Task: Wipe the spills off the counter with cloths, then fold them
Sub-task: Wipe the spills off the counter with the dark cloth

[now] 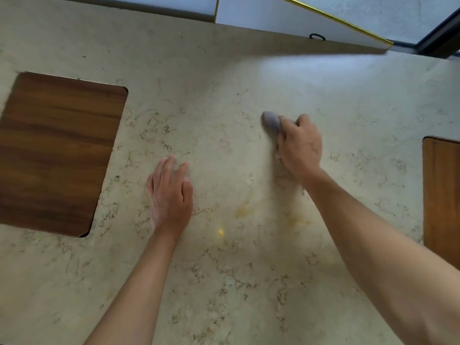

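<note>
1. Head view: the right hand [300,145], fingers curled shut around a bunched grey-lilac cloth [271,122], rubs mid-counter on the cream veined stone counter [224,282].
2. The left hand [170,195] lies flat, fingers open, empty.
3. Wiping is in hand; next, I judge, the yellowish smear [245,207] nearer the front edge.

Home kitchen, marble counter [224,78], wooden boards [57,153]

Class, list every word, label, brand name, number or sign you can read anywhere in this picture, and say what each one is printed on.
None: no readable text appears anywhere in this view.
The counter carries only veining and yellowish stains.
The two wooden boards are plain.
The grey cloth in the right hand is blurred, with no label visible.
The left hand lies flat on the counter and holds nothing.
</note>
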`<move>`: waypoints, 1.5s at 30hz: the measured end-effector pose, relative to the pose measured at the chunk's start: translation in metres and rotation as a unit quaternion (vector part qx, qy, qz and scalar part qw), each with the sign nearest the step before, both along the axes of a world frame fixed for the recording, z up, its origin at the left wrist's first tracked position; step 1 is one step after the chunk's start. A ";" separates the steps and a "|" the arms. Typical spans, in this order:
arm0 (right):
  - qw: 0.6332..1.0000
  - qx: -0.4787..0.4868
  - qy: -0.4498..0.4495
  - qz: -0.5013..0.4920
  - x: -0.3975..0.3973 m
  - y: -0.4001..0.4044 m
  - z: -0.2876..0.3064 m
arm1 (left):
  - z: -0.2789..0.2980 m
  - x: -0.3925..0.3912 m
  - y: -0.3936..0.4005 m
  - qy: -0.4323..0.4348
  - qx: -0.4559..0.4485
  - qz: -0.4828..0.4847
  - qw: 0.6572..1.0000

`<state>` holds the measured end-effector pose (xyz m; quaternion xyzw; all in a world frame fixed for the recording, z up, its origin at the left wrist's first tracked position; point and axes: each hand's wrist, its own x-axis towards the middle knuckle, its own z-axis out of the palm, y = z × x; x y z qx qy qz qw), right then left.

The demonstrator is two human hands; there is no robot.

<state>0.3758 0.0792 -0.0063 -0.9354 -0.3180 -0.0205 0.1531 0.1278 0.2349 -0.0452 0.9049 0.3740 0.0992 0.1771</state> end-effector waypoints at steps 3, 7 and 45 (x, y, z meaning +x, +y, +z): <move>1.000 -0.018 0.008 0.020 -0.037 0.022 -0.002 | -0.001 0.000 0.000 -0.006 -0.001 -0.001 1.000; 0.971 0.000 0.055 0.233 -0.118 -0.010 -0.002 | -0.001 -0.001 0.001 -0.005 0.005 -0.007 1.000; 0.978 0.018 0.018 -0.209 -0.116 -0.078 0.002 | -0.009 0.024 -0.046 0.078 0.038 -0.017 0.996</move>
